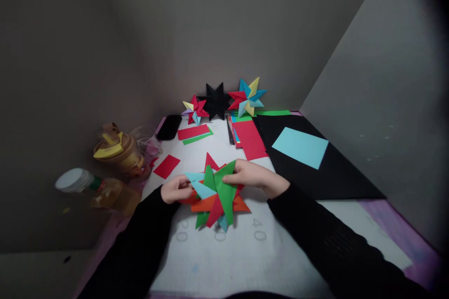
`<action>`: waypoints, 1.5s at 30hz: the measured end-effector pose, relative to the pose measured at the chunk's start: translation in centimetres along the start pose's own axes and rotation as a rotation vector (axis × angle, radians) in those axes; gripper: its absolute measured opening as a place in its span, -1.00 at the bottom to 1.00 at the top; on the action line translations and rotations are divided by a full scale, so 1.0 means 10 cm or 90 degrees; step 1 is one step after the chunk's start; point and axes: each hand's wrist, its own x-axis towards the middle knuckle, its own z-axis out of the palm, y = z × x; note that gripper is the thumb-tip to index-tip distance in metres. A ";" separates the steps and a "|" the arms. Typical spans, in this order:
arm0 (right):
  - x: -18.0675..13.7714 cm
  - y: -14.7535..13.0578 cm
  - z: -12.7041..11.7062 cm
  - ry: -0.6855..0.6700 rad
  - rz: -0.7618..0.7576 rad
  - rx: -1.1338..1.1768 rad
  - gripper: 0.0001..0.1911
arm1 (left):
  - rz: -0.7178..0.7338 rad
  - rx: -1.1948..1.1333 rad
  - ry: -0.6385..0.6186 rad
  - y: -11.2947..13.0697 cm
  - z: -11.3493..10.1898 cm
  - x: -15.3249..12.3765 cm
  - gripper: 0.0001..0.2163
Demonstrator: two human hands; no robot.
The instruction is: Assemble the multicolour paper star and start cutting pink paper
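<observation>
Between my hands is a folded paper star (pixel 213 201) with green, light blue, red and orange points, held above the white table surface. My left hand (pixel 177 189) is closed on its left side, at the light blue and orange points. At the upper right, my right hand (pixel 250 175) pinches a green piece of the star between thumb and fingers. The fingers behind the paper are partly hidden. Beyond the star lies a red paper rectangle (pixel 167 167), to the left.
Three finished paper stars lean on the back wall, among them a black star (pixel 216 101). A phone (pixel 169 127), a tumbler (pixel 121 154) and a jar (pixel 114 194) stand left. Red sheets (pixel 249 140) and a light blue sheet (pixel 300 146) on a black board (pixel 336 180) lie right.
</observation>
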 end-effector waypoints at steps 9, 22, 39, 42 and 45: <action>-0.04 -0.05 0.03 -0.005 -0.062 -0.063 -0.85 | -0.001 0.164 0.182 -0.10 0.35 0.12 -0.79; 0.02 -0.01 -0.05 0.139 -0.098 0.257 -0.29 | 0.126 -0.034 0.368 -0.13 0.18 0.16 -0.69; 0.09 0.09 0.05 0.103 -0.075 0.064 -0.73 | 0.127 0.232 0.408 -0.16 0.30 0.17 -0.78; 0.06 0.07 0.03 0.107 -0.060 0.063 -0.77 | 0.138 0.152 0.332 -0.10 0.21 0.13 -0.69; 0.04 0.05 0.01 0.110 -0.052 0.051 -0.81 | 0.163 0.055 0.217 0.06 0.11 0.05 -0.58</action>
